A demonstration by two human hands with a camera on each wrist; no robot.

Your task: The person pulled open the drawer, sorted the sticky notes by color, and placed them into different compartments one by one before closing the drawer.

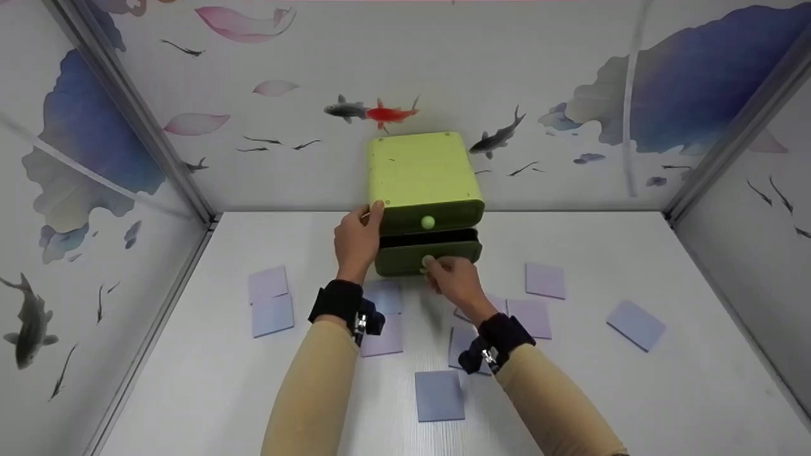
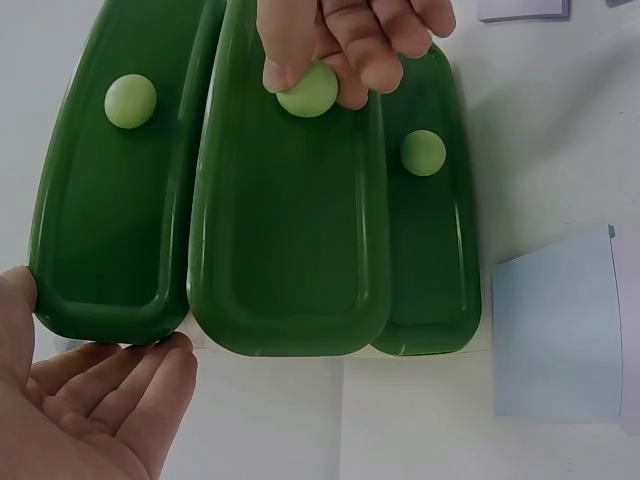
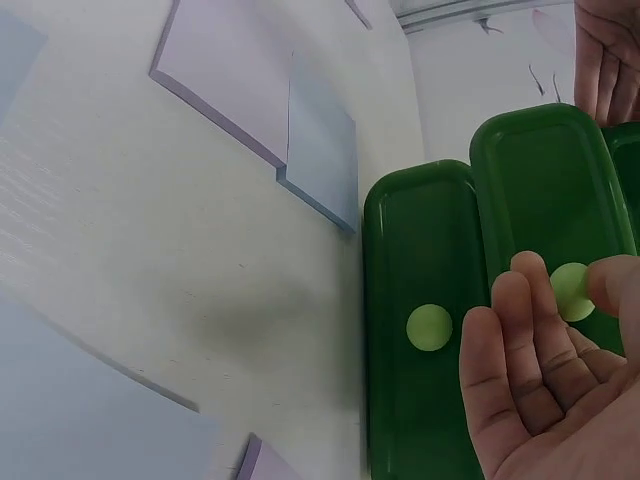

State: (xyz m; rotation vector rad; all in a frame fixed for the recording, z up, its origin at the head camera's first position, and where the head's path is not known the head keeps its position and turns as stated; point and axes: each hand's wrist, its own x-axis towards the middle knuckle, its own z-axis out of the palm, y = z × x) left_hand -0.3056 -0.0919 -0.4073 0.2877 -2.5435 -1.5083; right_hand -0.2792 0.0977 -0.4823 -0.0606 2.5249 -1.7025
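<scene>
"Drawer, the middle of three, juts partway from a green cabinet at the counter's rear; a right hand pinches its knob."

"And the left hand?"

"Braced at the cabinet's upper left corner, fingers fairly straight."

"How far along?"

"Partly done, it seems: some travel is left, opening or closing, which I cannot tell. Top drawer and bottom drawer look closed."

"Room to move?"

"Wall close behind, bare counter at both sides. Ahead, loose pads lie near the drawer, a bare strip between the nearest ones."
</scene>
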